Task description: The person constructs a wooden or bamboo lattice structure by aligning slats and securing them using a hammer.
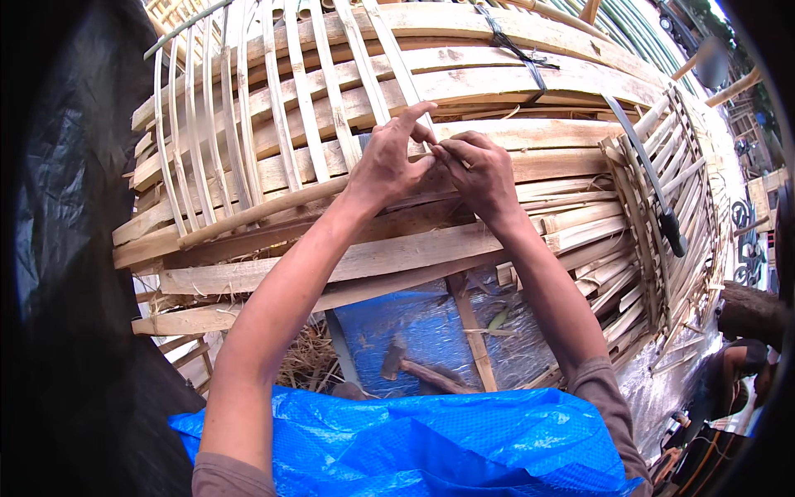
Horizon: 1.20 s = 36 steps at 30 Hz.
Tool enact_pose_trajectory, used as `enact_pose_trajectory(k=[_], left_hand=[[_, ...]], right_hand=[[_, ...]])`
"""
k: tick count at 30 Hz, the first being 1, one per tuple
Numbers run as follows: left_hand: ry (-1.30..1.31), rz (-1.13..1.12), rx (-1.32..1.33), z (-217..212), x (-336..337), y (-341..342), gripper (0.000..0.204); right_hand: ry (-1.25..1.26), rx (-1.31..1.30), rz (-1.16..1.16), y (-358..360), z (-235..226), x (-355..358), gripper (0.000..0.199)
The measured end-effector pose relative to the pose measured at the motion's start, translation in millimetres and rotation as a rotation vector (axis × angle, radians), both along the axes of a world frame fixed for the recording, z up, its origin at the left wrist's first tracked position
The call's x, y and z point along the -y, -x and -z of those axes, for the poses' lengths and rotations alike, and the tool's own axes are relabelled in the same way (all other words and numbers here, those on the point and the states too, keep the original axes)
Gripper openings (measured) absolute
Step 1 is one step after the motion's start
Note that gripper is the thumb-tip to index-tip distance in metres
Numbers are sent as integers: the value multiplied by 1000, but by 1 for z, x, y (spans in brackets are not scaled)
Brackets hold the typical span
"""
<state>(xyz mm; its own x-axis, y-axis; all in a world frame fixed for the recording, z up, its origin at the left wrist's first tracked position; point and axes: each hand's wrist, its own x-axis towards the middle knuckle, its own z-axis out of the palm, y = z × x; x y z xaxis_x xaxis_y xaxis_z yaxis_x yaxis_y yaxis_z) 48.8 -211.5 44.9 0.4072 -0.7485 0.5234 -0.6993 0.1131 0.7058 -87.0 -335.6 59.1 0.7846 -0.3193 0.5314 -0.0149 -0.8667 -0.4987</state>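
Note:
My left hand (386,164) is bent round the near end of a pale bamboo slat (397,62), where it meets a rounded bamboo rail (265,214). Its index finger and thumb curve toward my right hand (480,174). That hand's thumb and fingertips are pinched together at the same joint; whatever small thing lies between them is hidden. Several thin slats (301,99) fan out from the rail to the left, making an open lattice over thick wooden planks (464,87).
A long blade with a black handle (672,232) rests across bundled bamboo strips (592,228) at the right. Blue sheeting (431,439) covers my lap; beyond it lies a hammer (393,362). Black cord (530,58) binds the far planks. Another person (729,381) is at lower right.

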Motion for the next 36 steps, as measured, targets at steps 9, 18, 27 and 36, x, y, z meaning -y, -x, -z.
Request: enact_pose_trajectory(k=[9,18,27,36], left_hand=[[9,-86,-41,3,1,5,78],[3,-115,-160,-4,0,7,76],[50,-76,-70,-2,-3,4,25],[132,-140,77,-1,0,4,12]], right_hand=[[112,40,9,4,2,-7,16],[221,-6,15,-2,-12,-1,19],[189,-154,-76,19,-12,23,31],[294,-265,-285,13,-21,53,19]])
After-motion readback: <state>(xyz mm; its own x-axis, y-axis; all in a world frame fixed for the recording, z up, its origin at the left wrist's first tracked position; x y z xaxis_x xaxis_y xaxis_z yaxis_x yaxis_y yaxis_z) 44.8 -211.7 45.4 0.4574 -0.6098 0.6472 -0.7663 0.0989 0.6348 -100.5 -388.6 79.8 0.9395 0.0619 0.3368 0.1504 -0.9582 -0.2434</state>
